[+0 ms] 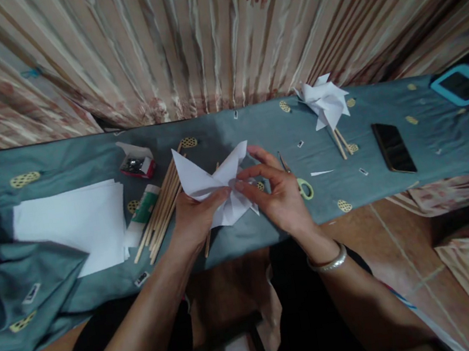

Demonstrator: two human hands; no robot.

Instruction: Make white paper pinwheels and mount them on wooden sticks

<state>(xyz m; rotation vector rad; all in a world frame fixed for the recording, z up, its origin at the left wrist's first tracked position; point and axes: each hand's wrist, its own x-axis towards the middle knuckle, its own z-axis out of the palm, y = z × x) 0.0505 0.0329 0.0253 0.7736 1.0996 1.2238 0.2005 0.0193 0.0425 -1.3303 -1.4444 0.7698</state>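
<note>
A white paper pinwheel (217, 181) with pointed blades is held up over the middle of the cloth-covered bench. My left hand (196, 214) grips its lower left side, thumb pressed near the centre. From the right, my right hand (274, 187) pinches the paper close to the centre with thumb and index finger, its other fingers curved above. Whether a pin sits at the centre is too small to tell. Just left of my left hand lies a bundle of thin wooden sticks (160, 211). Green-handled scissors (305, 189) lie partly behind my right hand.
Left of the sticks are a glue stick (146, 204), an open small box (137, 162) of shiny pieces and a stack of white paper (70, 222). To the right lie finished paper pinwheels (326, 100) on sticks, a phone (393, 147) and a blue-framed tablet (464, 84). A curtain (178, 42) hangs behind.
</note>
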